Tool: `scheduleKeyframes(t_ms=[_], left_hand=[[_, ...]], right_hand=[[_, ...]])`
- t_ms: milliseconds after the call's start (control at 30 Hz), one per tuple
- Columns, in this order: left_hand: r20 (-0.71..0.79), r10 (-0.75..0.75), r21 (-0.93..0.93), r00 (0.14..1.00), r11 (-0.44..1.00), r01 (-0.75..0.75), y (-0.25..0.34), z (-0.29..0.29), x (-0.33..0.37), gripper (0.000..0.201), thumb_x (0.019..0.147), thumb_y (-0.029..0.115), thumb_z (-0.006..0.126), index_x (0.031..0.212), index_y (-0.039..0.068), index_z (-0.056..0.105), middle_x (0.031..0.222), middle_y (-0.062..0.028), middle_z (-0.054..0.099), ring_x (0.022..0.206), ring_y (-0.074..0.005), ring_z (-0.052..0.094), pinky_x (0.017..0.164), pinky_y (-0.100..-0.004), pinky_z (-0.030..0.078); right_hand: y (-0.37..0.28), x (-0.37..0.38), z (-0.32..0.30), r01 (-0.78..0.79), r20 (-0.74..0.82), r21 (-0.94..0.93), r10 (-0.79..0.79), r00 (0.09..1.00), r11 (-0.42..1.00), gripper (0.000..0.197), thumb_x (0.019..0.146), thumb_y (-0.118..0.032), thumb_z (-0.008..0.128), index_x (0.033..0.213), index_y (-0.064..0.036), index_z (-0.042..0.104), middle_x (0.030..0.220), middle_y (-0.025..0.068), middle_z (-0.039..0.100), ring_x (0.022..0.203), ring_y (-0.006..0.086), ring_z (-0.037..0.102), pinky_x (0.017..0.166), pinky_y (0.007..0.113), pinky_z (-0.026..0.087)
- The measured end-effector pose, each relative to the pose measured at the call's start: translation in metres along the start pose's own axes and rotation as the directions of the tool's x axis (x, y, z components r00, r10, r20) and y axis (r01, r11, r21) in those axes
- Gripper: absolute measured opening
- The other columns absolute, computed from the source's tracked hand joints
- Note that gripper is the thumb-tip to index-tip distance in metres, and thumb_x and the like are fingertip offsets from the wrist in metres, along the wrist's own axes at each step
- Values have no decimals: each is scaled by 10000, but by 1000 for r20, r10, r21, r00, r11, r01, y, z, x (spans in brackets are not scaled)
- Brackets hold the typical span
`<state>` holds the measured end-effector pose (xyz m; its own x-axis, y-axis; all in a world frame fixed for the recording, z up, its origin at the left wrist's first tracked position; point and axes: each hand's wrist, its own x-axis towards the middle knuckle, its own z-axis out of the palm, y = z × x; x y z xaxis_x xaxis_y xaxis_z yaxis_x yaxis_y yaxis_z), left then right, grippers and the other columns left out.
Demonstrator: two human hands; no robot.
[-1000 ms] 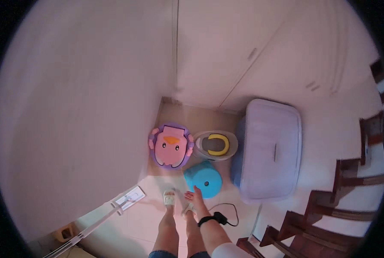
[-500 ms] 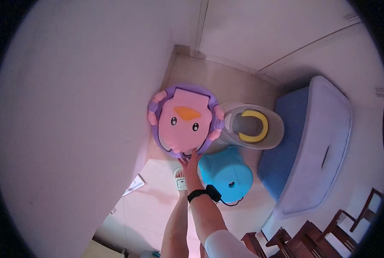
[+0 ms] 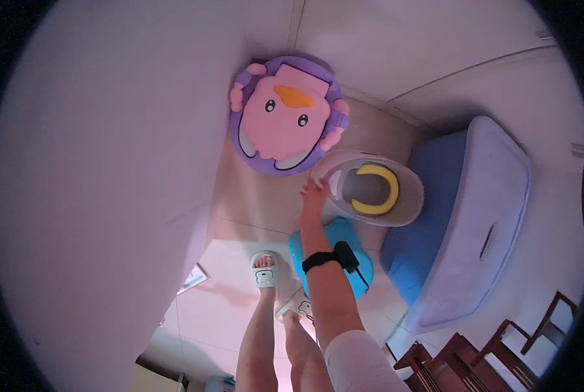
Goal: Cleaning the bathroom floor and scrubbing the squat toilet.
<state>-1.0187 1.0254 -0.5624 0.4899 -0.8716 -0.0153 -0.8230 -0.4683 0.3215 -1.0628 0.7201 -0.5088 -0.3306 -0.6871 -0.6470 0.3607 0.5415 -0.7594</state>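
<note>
My right hand [image 3: 315, 195] reaches forward to the near-left end of a pale oval tub [image 3: 413, 199], its fingers apart and at or just above the rim. Inside the tub lies a yellow U-shaped piece [image 3: 391, 186]. Beyond the hand, against the wall corner, is a round pink and purple seat [image 3: 285, 134] with a cartoon face and jointed side arms, which looks like a child's potty. Under my right forearm sits a blue plastic stool [image 3: 334, 238], partly covered by it. My left hand is out of view.
A large blue storage box [image 3: 429, 189] with a pale lid [image 3: 484, 215] stands at the right. Dark wooden furniture [image 3: 462, 359] is at the lower right. A white wall [image 3: 122, 163] runs along the left. My feet in pale slippers [image 3: 264, 274] stand below the tub.
The pink and purple seat has moved away from me toward the corner. My right hand has left its near edge and shifted right to the tub. My second slipper now shows.
</note>
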Motion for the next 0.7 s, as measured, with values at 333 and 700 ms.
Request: scheduleKeyframes(t_ms=[333,700], left_hand=[[-44,-8,30,999,1000,9,-6,7,9,384,872,363,329,1076,44,389,905,-155,492,784,-272,515,534,-340,455],[-418,-527,-368,740,843,392,-41,-370,-18,363,868,357,338,1039,44,400,865,-138,483,744,-257,500,533,-336,444]], right_hand=[[-26,41,-49,413,336,-902,-400,853,124,606,632,-355,674,1036,17,417,983,232,496,937,349,494,797,427,393],[57,-82,-52,555,592,-805,-215,777,-211,450,611,-349,670,868,-46,458,821,136,526,769,313,521,664,427,392]])
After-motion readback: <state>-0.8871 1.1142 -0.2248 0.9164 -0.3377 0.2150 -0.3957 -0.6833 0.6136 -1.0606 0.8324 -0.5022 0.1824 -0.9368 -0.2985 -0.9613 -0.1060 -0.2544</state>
